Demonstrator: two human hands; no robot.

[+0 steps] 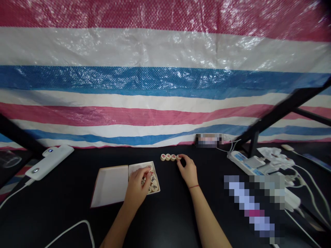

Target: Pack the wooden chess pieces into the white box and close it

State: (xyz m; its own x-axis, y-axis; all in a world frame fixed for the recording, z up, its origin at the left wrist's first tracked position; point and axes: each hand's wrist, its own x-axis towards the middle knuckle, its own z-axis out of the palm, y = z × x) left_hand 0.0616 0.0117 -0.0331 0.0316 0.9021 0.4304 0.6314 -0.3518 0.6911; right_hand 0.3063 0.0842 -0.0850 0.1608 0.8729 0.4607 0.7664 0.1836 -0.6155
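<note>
Round Chinese chess pieces (168, 157) with red characters stand side by side in a short row on the black table. At the right end of that row, my right hand (188, 168) pinches the last piece (178, 157) between thumb and fingers. My left hand (138, 182) reaches into an open white box (157, 190) holding several more pieces (154, 186), some marked black and some red. Its fingers are curled among them, and whatever is between the fingertips is hidden. The box's lid (110, 186) lies folded open to the left.
A white device (50, 162) with a cable lies at the left, near a clear cup (10, 159). To the right are a white power strip (245, 163), plugs and cables. Black frame bars (279, 112) rise on both sides before a striped plastic sheet (144, 79).
</note>
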